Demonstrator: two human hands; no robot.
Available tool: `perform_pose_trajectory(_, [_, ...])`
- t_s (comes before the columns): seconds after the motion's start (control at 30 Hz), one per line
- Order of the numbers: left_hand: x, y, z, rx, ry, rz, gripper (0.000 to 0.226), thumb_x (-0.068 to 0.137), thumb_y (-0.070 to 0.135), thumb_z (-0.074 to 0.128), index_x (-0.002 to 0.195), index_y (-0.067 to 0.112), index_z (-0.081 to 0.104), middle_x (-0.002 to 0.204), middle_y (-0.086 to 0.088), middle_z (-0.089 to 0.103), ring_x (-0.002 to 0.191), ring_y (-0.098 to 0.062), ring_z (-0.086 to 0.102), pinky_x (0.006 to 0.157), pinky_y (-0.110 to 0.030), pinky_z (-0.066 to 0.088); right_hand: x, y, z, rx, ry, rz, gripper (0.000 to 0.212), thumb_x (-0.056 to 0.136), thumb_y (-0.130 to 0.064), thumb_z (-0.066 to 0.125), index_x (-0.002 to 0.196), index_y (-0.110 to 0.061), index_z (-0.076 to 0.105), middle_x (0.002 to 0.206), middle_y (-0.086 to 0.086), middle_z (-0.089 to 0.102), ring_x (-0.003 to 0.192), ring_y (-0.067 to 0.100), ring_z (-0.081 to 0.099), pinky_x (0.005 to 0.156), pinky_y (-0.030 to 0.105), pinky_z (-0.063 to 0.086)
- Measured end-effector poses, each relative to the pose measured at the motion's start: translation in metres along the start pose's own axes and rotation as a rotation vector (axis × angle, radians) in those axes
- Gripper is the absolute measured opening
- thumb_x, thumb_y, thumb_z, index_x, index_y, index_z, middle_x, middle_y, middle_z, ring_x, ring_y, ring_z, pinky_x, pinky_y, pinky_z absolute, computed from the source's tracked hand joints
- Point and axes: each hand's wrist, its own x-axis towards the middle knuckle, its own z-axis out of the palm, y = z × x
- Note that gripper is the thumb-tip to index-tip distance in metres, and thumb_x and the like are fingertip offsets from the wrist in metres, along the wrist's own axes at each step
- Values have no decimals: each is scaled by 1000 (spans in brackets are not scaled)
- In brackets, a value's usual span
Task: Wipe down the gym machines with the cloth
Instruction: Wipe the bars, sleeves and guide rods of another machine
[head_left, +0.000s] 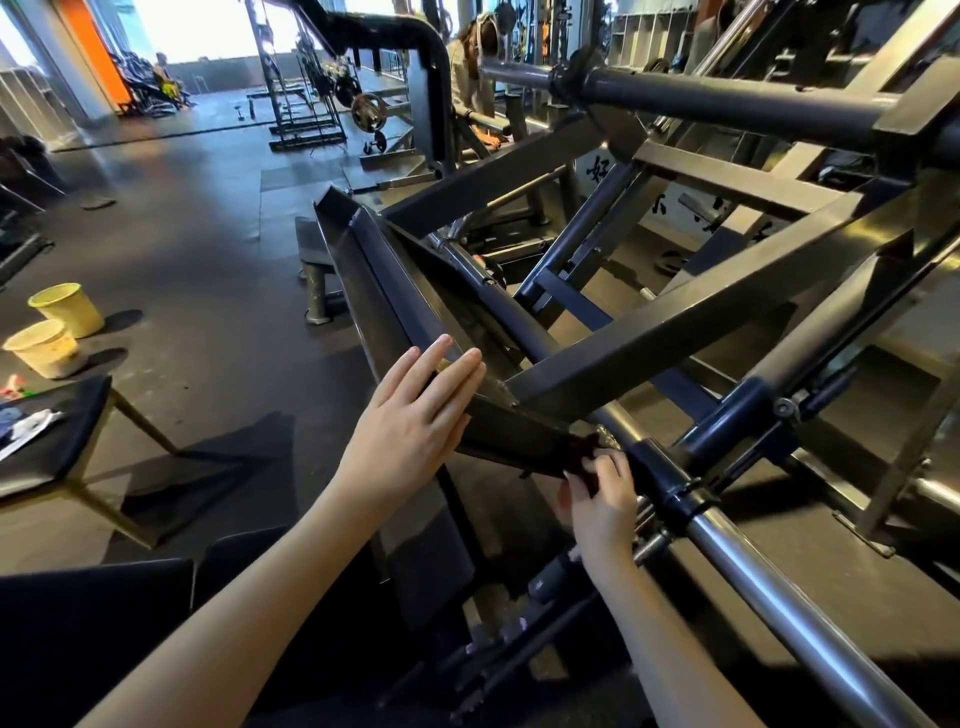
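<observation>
**Cloth (583, 457) pinned at the frame joint, L hand (415, 415) flat on the beam**

We've got our L hand laid palm-down on a slanted dark beam (384, 280) of the gym machine (675, 332). The fingers are straight & close together, with the tips reaching the beam's upper edge. It grips nothing, it just rests there.

Our R hand (597, 499) sits lower & to the right, fingers curled. It pinches the cloth, a small dark bunched piece, between thumb & fingertips. The cloth is pressed vs. the lower edge of the frame, right at the joint where the square beams meet the round dark-blue tube (654, 467). Most of the cloth is hidden by the fingers, so we can't tell its full shape.

A chrome bar (779, 582) runs from just beside the R hand down toward the bottom-right corner.

On the floor at far left stand two yellow buckets (67, 309), upright & close together. We can't tell if they touch. Near them is a black-topped table (78, 415) w/ gold legs, and on it lie a few white & coloured bits too small to ID.

In the bkgd another person (470, 67) bends over a different machine, well apart from us. A weight plate (369, 111) hangs on a rack to their left.
</observation>
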Motion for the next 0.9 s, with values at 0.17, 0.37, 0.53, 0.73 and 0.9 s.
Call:
perform_pose_trajectory(0.17, [-2,1,0,-13,-28,4,46,98,24,43,142,10,48,146,-9,47,140,-33,34,117,-45,21,-1,-18,-2,-2,8,8,19,83,-3,69,101,-9,65,121,2,58,116,17,55,91,17,35])
perform_pose_trajectory(0.37, [-1,0,-2,-42,-29,2,47,98,25,43,142,11,46,146,-9,47,141,-33,33,116,-48,24,0,0,-2,-54,22,79,25,81,-2,70,103,-12,63,117,3,58,113,21,58,91,29,46])
perform_pose_trajectory(0.53, [-1,1,-2,-71,-10,-18,46,98,25,42,141,11,48,145,-8,49,140,-32,34,117,-47,23,4,-2,-4,-19,8,172,22,84,-4,67,102,-15,59,116,0,56,112,19,57,89,30,49])
perform_pose_trajectory(0.73, [0,2,-2,-105,24,-13,45,98,25,42,140,10,47,143,-9,51,138,-34,38,117,-47,24,-1,-16,-1,108,-1,-85,18,81,-2,70,96,-11,65,115,-4,57,111,8,54,93,18,42])
perform_pose_trajectory(0.9, [-1,2,-1,-101,18,-22,46,97,24,44,141,10,47,144,-8,50,138,-34,38,116,-48,26,8,2,-7,76,-9,190,21,83,-3,69,102,-11,63,120,-5,53,115,15,54,97,31,44])
